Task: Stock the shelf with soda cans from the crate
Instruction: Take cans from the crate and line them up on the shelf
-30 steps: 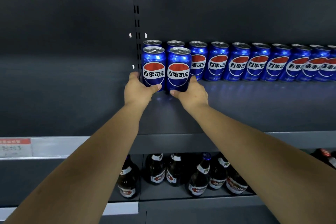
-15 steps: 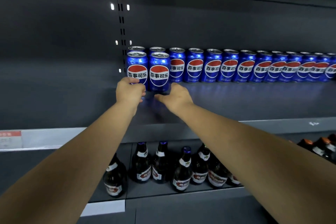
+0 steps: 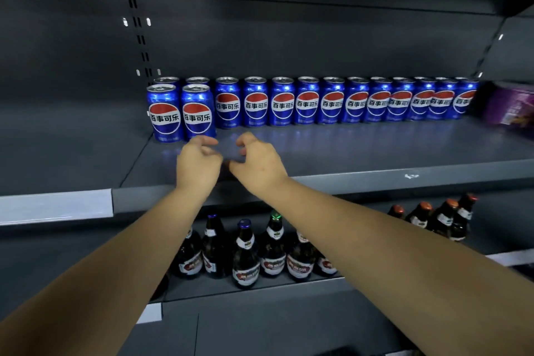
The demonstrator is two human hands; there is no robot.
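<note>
Cans (image 3: 307,101): blue, silver-topped, round red-white-blue logos; upright row at the shelf's (image 3: 375,150) 12 o'clock.
Front pair (image 3: 180,115): 10 o'clock, side by side.
Left hand (image 3: 199,165): loosely curled, empty.
Right hand (image 3: 257,165): loosely curled, empty.

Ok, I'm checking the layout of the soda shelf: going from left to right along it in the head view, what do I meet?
front-left Pepsi can → front-right Pepsi can → back row of Pepsi cans continuing to the right → blurred purple box at the far right end.
</note>
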